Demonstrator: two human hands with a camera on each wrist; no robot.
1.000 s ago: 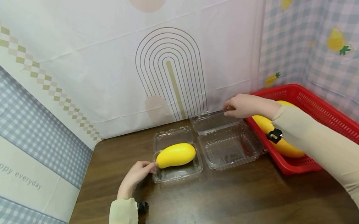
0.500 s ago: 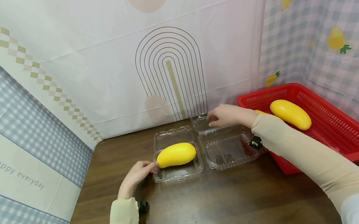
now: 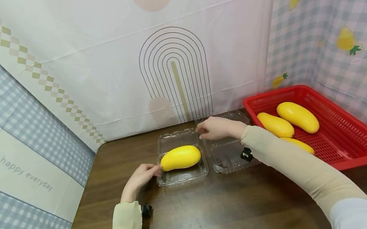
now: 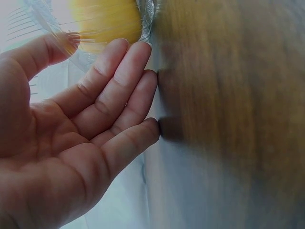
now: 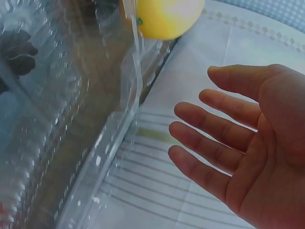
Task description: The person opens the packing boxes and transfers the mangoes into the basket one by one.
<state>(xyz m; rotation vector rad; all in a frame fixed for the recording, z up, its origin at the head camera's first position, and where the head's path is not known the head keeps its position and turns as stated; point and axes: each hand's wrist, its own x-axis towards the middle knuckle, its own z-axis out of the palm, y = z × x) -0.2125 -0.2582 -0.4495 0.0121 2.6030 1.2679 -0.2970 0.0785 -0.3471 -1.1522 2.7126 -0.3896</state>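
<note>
1. While the left hand (image 3: 139,178) rests on the brown table (image 3: 211,206) at lower left of centre in the head view, its fingers lie straight and relaxed, their tips touching the near left corner of a small clear clamshell box (image 3: 182,172); it grips nothing.
2. In the left wrist view the same hand (image 4: 81,138) shows an open palm, fingertips (image 4: 138,47) against the box's clear plastic wall (image 4: 147,19).
3. A yellow mango (image 3: 180,157) lies lengthwise in that box, at the middle of the frame, with the box's lid (image 3: 176,139) folded back behind it.
4. Just right of it stands a second clear clamshell box (image 3: 228,156), open.
5. The right hand (image 3: 215,128) hovers over the gap between the two lids, fingers spread and holding nothing; whether it touches the plastic is hard to tell, though the right wrist view shows the palm (image 5: 252,143) open and apart from the clear rim (image 5: 128,109).
6. At right of the frame a red basket (image 3: 352,139) holds three more mangoes (image 3: 297,117).
</note>
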